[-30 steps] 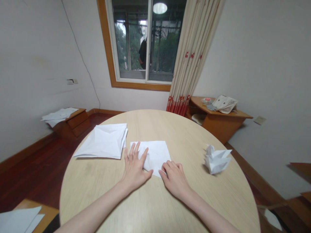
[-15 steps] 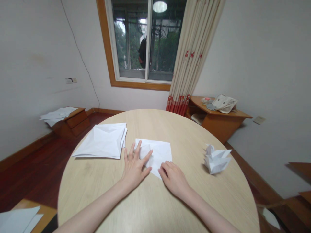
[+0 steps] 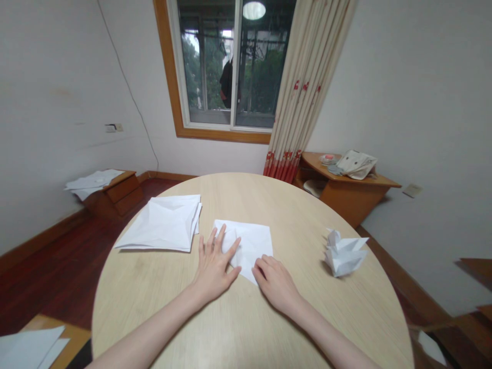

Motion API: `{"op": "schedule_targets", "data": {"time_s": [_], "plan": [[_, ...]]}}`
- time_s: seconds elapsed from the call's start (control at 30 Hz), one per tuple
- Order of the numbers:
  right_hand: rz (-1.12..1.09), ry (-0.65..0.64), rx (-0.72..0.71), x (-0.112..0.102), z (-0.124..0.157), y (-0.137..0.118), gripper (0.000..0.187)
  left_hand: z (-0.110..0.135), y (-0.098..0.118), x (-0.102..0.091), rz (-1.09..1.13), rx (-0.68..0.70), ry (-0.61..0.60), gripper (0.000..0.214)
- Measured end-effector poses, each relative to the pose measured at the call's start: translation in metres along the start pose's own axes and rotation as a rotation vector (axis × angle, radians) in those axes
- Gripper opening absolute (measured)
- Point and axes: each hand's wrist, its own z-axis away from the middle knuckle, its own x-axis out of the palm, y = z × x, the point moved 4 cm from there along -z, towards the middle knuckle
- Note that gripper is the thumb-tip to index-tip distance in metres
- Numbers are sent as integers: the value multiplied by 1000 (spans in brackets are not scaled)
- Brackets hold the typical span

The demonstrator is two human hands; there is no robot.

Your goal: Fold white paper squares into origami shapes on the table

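Note:
A white sheet of paper [image 3: 251, 241] lies on the round wooden table [image 3: 238, 318] in front of me, with a folded flap at its left side. My left hand [image 3: 213, 266] rests flat on the sheet's left part, fingers stretched out and spread over the flap. My right hand [image 3: 275, 283] sits at the sheet's near corner with its fingers curled down onto the paper edge. A stack of creased white sheets [image 3: 163, 223] lies to the left. A finished folded paper figure [image 3: 344, 253] stands at the right.
A low wooden cabinet [image 3: 115, 192] with papers stands by the left wall. A wooden corner desk [image 3: 346, 187] holding a bag is at the back right beside a curtain [image 3: 303, 92]. More paper [image 3: 28, 346] lies at the bottom left corner.
The sheet has turned slightly and shifted a little to the right. My left hand's fingers slid over the small folded flap and pressed it flatter. My right hand stayed at the near corner.

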Motion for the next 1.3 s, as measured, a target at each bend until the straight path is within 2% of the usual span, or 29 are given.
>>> {"op": "schedule_targets", "data": {"time_s": [0.17, 0.33, 0.6, 0.83, 1.07, 1.3], "plan": [[-3, 13, 3, -3, 0, 0, 18, -1, -1, 0, 11, -13, -2, 65], [-115, 21, 43, -12, 2, 2, 11, -3, -4, -2, 12, -36, 10, 69], [-122, -47, 38, -14, 2, -1, 13, -5, -7, -2, 9, -44, 28, 73], [-125, -34, -112, -13, -2, -9, 10, -10, -12, 7, 145, 21, -82, 78], [19, -3, -218, -7, -6, -14, 13, -10, -18, 14, 255, -15, -92, 83], [131, 9, -244, -1, -9, -14, 16, -10, -19, 15, 311, -71, -135, 82]]}}
